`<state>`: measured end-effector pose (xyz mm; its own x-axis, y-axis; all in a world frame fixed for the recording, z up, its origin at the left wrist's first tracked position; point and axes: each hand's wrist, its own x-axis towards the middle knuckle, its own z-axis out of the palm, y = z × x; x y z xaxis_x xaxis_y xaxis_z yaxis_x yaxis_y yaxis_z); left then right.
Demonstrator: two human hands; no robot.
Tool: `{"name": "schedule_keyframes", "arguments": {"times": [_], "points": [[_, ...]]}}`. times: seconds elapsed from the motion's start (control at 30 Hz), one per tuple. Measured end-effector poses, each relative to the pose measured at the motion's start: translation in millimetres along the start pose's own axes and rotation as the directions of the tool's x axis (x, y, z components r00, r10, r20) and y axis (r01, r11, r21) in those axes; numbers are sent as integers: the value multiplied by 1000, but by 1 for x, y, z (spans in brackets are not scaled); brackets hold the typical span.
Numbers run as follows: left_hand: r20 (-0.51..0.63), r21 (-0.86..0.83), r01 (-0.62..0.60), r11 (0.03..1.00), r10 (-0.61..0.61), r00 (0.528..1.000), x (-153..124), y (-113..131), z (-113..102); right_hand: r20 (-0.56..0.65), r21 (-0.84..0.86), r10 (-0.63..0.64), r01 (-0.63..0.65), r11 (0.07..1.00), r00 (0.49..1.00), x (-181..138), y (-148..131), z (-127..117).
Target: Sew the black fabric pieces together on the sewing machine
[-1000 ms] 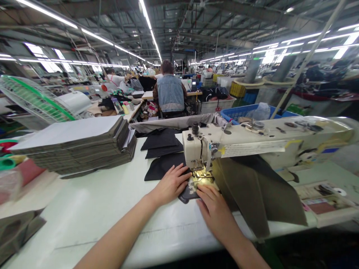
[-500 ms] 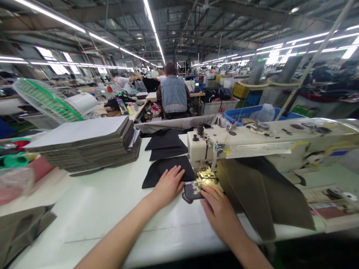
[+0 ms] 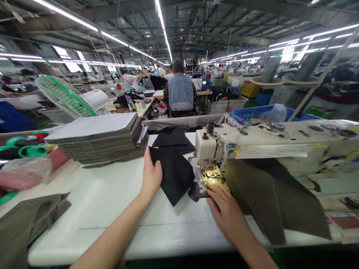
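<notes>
My left hand (image 3: 151, 173) is closed on the left edge of a black fabric piece (image 3: 175, 173), thumb on top. The piece is lifted at that side, and one corner points down toward me over the table. My right hand (image 3: 224, 205) lies with fingers stretched out on the front of the plate (image 3: 202, 189) of a sewing machine (image 3: 211, 147). Its fingertips are close to the lit needle area (image 3: 212, 175). Right of that hand, an olive fabric panel (image 3: 260, 194) lies under the machine arm and hangs over the table's front edge.
More black fabric pieces (image 3: 171, 138) lie behind the held one. To the left stand a tall stack of olive panels (image 3: 98, 145) and a fan (image 3: 66, 95); thread spools (image 3: 32, 151) and folded olive fabric (image 3: 33, 213) are farther left. A person (image 3: 180, 91) sits ahead.
My left hand has taken hold of the black fabric piece it was lying on and raised its left side, turning it. My right hand stays at the plate. The view has shifted slightly left.
</notes>
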<state>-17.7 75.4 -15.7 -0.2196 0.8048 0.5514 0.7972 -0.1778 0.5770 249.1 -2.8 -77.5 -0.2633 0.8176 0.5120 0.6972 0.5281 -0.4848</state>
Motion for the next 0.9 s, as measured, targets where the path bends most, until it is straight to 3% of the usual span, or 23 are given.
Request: {"name": "schedule_keyframes", "arguments": {"times": [0.07,0.13,0.17,0.2,0.23,0.3,0.37,0.43,0.5,0.6,0.77,0.83,0.9], "points": [[193,78,-200,977,182,964,-9,-8,-4,-4,4,12,-12,1000,1000,0,1,-1],[467,85,-446,891,359,808,-20,-8,-10,-3,12,19,-19,1000,1000,3,0,-5],[565,78,-517,852,390,727,-25,-5,-14,2,11,29,-29,1000,1000,5,-2,-7],[629,85,-552,829,386,675,-30,-1,-18,9,2,50,-50,999,999,9,-6,-10],[667,109,-564,819,360,652,-33,3,-21,9,-13,81,-81,997,997,14,-12,-13],[690,161,-567,808,318,650,-40,11,-25,-20,-49,136,-137,989,990,25,-28,-14],[689,147,-583,799,340,640,-47,14,-24,-54,-47,99,-101,994,994,35,-47,-7],[684,111,-599,793,377,625,-56,10,-21,46,5,-30,29,1000,999,40,-62,6],[685,107,-603,791,381,621,-65,3,-19,145,10,-71,70,998,987,39,-67,20],[692,140,-590,795,348,633,-75,-2,-22,186,-77,20,-6,997,982,26,-56,28],[665,219,-499,839,246,705,-70,22,-21,152,-120,45,-26,992,987,3,-21,6],[695,127,-522,843,300,653,-62,34,-11,164,-114,25,-7,993,986,0,-14,-2],[738,-26,-558,829,393,549,-54,41,0,167,-113,27,-8,994,986,1,-10,-6]]}}
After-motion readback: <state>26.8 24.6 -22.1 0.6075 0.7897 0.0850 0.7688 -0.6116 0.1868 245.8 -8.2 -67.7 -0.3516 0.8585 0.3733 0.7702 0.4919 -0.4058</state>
